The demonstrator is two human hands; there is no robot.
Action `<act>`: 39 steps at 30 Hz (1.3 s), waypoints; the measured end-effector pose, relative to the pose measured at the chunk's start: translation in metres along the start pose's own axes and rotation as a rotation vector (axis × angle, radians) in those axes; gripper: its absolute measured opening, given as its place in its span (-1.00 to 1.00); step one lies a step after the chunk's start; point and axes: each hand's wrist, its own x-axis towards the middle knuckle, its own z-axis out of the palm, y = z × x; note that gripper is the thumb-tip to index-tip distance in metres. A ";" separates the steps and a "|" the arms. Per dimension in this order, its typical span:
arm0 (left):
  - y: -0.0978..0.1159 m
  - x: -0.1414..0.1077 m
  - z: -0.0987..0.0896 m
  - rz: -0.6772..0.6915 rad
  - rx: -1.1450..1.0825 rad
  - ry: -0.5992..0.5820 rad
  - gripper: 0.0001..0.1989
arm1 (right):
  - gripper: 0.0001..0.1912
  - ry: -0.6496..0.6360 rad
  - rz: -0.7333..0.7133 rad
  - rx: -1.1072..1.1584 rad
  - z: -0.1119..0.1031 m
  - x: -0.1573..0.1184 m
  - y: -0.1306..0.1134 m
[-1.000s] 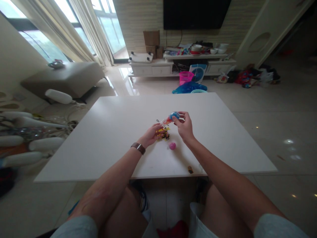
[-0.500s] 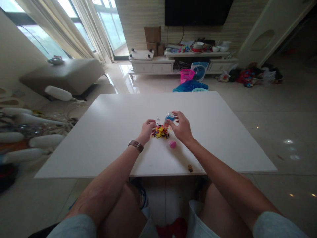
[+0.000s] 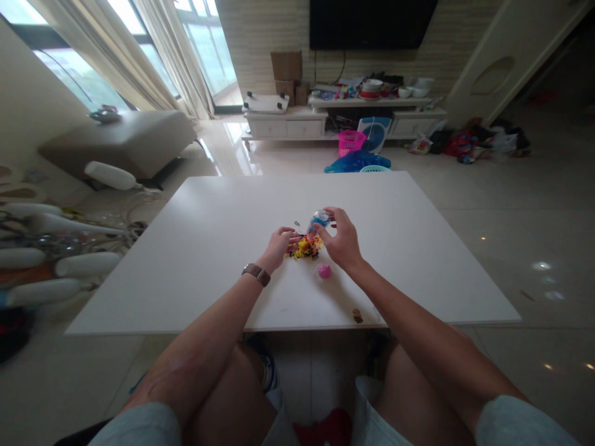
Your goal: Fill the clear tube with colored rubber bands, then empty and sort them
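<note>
On the white table [image 3: 209, 260] lies a pile of small yellow, red and black pieces [image 3: 305, 248]. My left hand [image 3: 279, 243] is at the pile's left side, its fingers apart and reaching over the pieces; nothing clear is held in them. Above the pile's back right, my right hand [image 3: 341, 235] grips a clear container with blue contents [image 3: 319, 220], which is tilted. A pink ball-like item [image 3: 324, 271] rests just in front of the pile. One small dark piece [image 3: 296, 223] lies behind it.
Near the table's front edge is a small brown and yellow item [image 3: 357, 316]. Beyond the table are a blue bag [image 3: 356, 162], a pink basket [image 3: 351, 141] and a low white cabinet [image 3: 304, 127]. Lamp arms with white shades [image 3: 88, 263] stand at the left.
My left hand has moved slightly right, further over the pile. The pile's pieces have shifted a little to the right. My right hand stays nearly in place with the container.
</note>
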 end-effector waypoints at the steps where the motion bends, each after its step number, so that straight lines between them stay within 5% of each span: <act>1: 0.000 0.000 0.000 -0.003 -0.008 -0.011 -0.80 | -0.67 0.000 -0.001 0.004 0.000 0.000 -0.001; 15: -0.001 -0.001 0.002 -0.012 -0.029 -0.048 -0.91 | -0.66 0.003 0.026 0.079 0.000 0.000 0.000; 22: 0.001 -0.004 0.003 -0.049 -0.072 -0.067 -0.95 | -0.64 0.081 0.181 0.202 0.000 0.004 0.004; 28: 0.005 -0.008 0.006 -0.136 -0.250 -0.205 -0.90 | -0.57 0.163 0.377 0.403 0.002 0.009 0.016; 35: 0.006 -0.014 0.006 -0.275 -0.429 -0.500 -0.74 | -0.57 0.149 0.521 0.587 0.004 0.010 0.016; 39: 0.002 -0.011 0.006 -0.235 -0.383 -0.448 -0.73 | -0.56 0.156 0.503 0.585 0.003 0.011 0.015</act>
